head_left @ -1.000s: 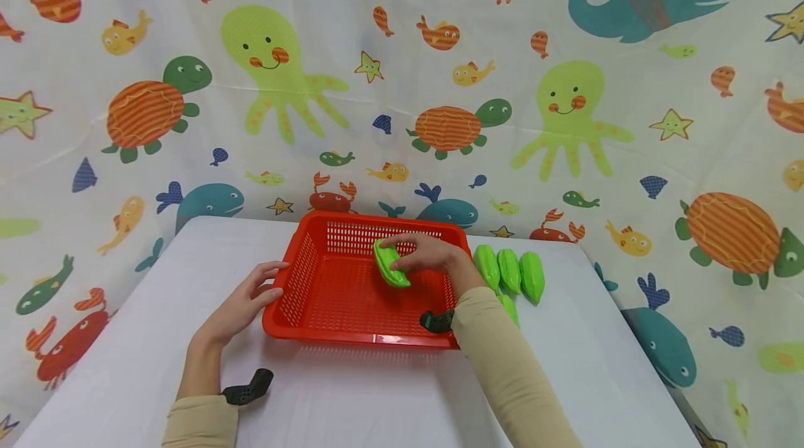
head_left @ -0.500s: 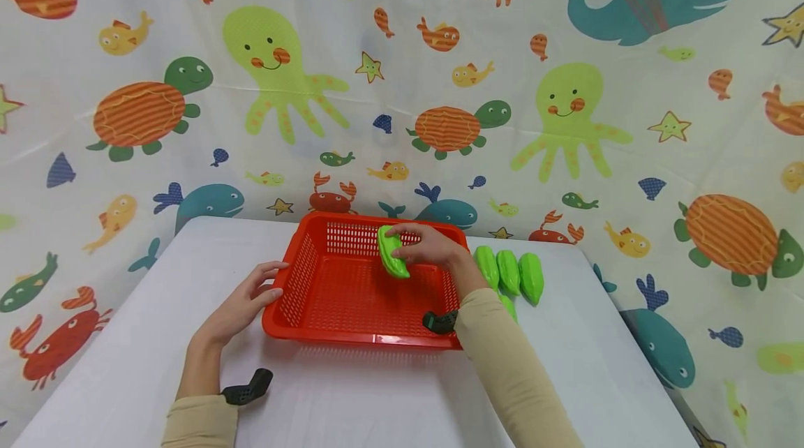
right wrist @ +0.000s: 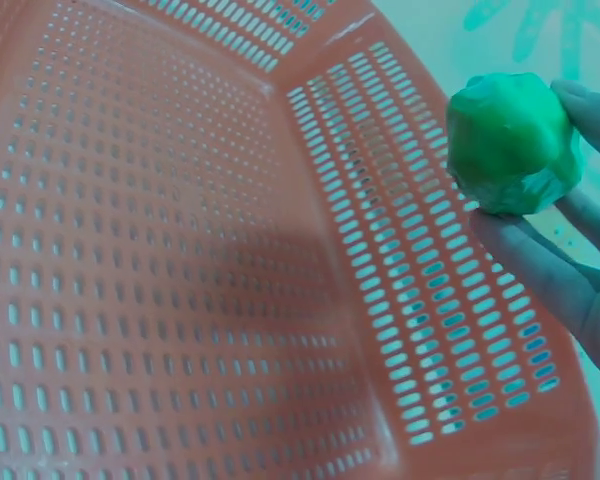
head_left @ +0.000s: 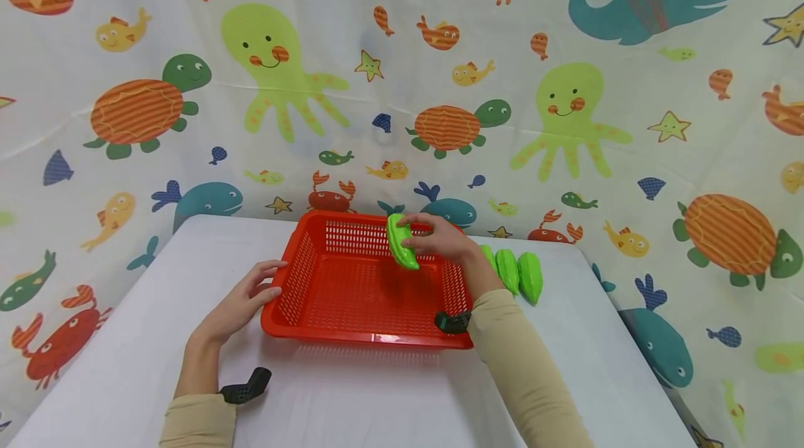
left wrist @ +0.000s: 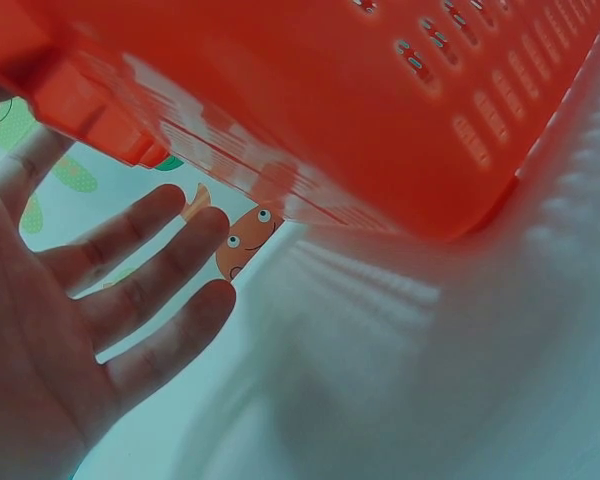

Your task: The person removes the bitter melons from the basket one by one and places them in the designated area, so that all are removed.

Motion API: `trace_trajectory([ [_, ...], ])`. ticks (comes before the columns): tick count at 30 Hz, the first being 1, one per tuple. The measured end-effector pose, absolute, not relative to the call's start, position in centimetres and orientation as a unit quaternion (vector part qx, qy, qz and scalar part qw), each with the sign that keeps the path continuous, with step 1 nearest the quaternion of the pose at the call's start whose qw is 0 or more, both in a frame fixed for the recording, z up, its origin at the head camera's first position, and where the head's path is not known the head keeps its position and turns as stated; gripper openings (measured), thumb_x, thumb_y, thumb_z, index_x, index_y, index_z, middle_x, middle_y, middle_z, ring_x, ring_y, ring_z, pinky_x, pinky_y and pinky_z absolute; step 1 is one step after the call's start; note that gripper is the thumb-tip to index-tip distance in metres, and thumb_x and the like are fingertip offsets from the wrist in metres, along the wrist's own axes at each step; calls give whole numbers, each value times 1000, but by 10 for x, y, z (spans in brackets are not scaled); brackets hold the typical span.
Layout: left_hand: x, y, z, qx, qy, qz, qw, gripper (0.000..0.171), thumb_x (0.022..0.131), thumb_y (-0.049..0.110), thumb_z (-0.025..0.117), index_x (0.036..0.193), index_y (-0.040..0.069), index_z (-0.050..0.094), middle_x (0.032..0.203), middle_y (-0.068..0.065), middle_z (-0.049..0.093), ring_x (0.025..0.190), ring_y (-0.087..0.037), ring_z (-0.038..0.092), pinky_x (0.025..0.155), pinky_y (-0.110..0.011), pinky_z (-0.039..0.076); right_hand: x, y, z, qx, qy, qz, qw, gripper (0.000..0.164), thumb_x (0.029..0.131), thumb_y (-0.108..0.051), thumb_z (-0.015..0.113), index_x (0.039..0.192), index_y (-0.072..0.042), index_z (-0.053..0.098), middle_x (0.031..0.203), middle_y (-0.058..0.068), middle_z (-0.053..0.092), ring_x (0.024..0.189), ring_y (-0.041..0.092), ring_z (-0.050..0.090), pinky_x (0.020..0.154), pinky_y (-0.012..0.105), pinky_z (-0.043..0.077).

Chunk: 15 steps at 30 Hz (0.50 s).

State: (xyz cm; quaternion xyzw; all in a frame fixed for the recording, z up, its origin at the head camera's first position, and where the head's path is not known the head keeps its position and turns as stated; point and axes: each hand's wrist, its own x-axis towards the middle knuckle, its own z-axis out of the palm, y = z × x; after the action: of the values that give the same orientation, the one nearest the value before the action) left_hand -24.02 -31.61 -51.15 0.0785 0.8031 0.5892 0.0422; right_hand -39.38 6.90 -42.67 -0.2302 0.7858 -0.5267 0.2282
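Note:
My right hand point(head_left: 442, 237) holds a glossy bright green, long, ridged piece of produce point(head_left: 402, 242) between thumb and fingers. It hangs tilted over the far right part of a red plastic basket point(head_left: 352, 338). The right wrist view shows the green produce point(right wrist: 510, 145) end-on, lumpy and rounded, in front of the slotted basket wall. My left hand point(head_left: 241, 301) touches the basket's left rim. In the left wrist view several fingers point(left wrist: 155, 275) of that hand are spread and fairly straight beside the basket's outer wall; the thumb is hidden.
Several similar green pieces point(head_left: 530, 277) lie on the white table point(head_left: 603, 364) right of the basket, partly hidden behind my right forearm. Behind the table hangs a cloth point(head_left: 389, 29) printed with sea animals. Each wrist wears a small black device point(head_left: 248, 386).
My right hand has lifted and shifted to the right and away from me, taking the green produce from low in the basket to its far rim. The left hand has stayed put.

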Motion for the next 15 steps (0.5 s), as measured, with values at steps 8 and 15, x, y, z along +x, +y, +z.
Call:
trace_trajectory([
  [8,-240,-315,-512,79,803,589,41,61,97,34,59,150,20,30,153,-20,27,135,-49,32,96,-58,46,-389,83,-414,-223,791,-526,219,38,90,-23,72,127,-20,61,132,7,48,90,28,67,93,60,48],
  [15,-241,-316,-512,77,805,587,42,62,97,34,59,150,21,30,153,-20,27,136,-49,32,96,-59,46,-379,90,-400,-220,785,-542,204,40,92,-20,69,129,-16,58,137,7,46,93,28,68,86,48,55],
])
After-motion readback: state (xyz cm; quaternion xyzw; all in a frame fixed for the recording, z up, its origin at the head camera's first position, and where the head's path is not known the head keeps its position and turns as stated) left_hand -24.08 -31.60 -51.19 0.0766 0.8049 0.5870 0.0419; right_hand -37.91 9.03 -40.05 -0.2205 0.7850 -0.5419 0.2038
